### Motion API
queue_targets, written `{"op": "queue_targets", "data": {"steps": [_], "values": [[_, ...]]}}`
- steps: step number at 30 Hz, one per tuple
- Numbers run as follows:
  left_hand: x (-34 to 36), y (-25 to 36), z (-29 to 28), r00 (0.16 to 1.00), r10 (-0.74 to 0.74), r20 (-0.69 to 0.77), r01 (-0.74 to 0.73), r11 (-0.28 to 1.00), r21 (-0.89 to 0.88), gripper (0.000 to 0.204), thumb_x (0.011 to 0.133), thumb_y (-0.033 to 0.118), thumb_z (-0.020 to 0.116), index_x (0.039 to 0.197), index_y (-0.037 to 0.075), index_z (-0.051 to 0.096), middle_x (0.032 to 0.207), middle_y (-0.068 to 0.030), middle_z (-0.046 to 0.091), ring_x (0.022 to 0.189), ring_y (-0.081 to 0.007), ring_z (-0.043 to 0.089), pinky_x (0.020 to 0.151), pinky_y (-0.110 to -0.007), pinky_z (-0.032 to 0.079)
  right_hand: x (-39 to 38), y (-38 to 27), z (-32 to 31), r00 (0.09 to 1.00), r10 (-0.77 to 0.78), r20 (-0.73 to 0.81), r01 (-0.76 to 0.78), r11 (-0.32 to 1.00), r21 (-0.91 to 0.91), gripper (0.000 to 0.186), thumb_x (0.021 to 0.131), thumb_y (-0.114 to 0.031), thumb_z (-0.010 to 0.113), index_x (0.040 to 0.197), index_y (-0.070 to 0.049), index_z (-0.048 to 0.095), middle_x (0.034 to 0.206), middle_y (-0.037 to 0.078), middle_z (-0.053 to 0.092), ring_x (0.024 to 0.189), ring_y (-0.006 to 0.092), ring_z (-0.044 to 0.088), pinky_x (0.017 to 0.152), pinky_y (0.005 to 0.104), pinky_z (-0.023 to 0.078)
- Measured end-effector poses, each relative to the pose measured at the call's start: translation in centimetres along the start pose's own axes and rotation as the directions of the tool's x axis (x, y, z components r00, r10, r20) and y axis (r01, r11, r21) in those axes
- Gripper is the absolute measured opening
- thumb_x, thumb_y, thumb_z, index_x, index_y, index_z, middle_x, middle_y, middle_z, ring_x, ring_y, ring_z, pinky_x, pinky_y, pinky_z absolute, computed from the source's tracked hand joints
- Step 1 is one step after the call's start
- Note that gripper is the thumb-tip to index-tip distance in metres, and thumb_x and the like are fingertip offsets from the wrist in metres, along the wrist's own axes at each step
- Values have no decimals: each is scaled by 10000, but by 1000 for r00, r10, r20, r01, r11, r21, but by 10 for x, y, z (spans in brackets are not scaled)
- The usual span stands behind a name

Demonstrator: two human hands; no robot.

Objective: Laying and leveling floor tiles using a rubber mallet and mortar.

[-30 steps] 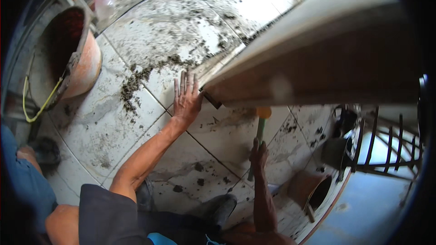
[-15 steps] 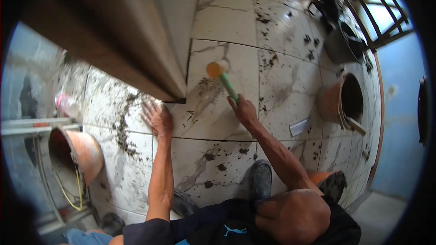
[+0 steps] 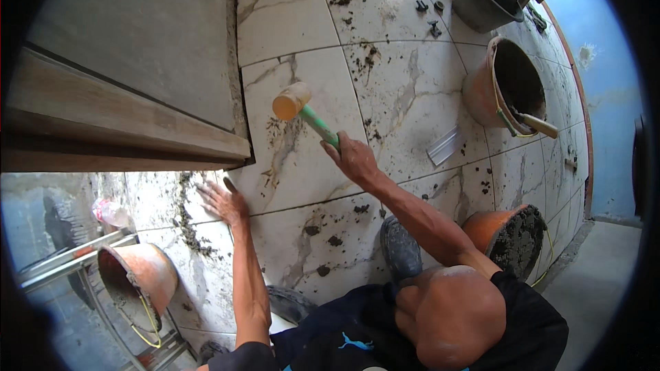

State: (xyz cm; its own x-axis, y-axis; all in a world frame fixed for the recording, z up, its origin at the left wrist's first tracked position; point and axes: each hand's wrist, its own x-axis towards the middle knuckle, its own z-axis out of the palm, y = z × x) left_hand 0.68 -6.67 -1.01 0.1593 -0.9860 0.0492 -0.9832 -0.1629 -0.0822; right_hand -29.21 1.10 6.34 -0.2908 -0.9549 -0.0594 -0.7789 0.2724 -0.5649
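Observation:
My right hand point(image 3: 356, 162) is closed round the green handle of a mallet point(image 3: 291, 101) with a pale yellow-orange head. The mallet head is over a white, grey-veined floor tile point(image 3: 323, 113); whether it touches the tile I cannot tell. My left hand point(image 3: 225, 203) lies with fingers spread on the tiles, just below the corner of a wooden frame point(image 3: 137, 127). Crumbs of dark mortar point(image 3: 184, 216) lie beside its fingers.
An orange bucket point(image 3: 478, 99) with a wooden-handled tool stands at right; a mortar-filled one point(image 3: 491, 227) is by my knee. Another orange bucket point(image 3: 148, 271) lies tilted at left, near a metal frame point(image 3: 75, 257). A dark tub point(image 3: 474, 10) stands far right. A clear ridged strip point(image 3: 443, 146) lies nearby.
The whole view has shifted and turned. The mallet, blurred before, now shows sharply over the same tile. My left hand stays by the frame's corner, its thumb now more apart.

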Motion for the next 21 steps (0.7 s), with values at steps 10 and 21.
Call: {"op": "queue_targets", "data": {"steps": [10,21], "values": [[0,2,-6,999,-16,33,23,971,-237,799,868,592,23,1380,-8,151,1447,-215,38,1355,-295,-3,1066,-478,-47,-2,2,3,998,-60,12,60,997,-38,406,874,-418,482,806,-20,438,542,157,545,498,364,551,461,460,434],[-1,4,-10,1000,-18,-3,16,965,-261,843,846,626,5,1376,-8,173,1449,-205,57,1357,-286,6,1072,-465,-35,-20,9,-3,996,17,86,-16,1000,-9,410,867,-429,490,820,-24,453,561,159,556,511,349,565,458,455,438]]}}
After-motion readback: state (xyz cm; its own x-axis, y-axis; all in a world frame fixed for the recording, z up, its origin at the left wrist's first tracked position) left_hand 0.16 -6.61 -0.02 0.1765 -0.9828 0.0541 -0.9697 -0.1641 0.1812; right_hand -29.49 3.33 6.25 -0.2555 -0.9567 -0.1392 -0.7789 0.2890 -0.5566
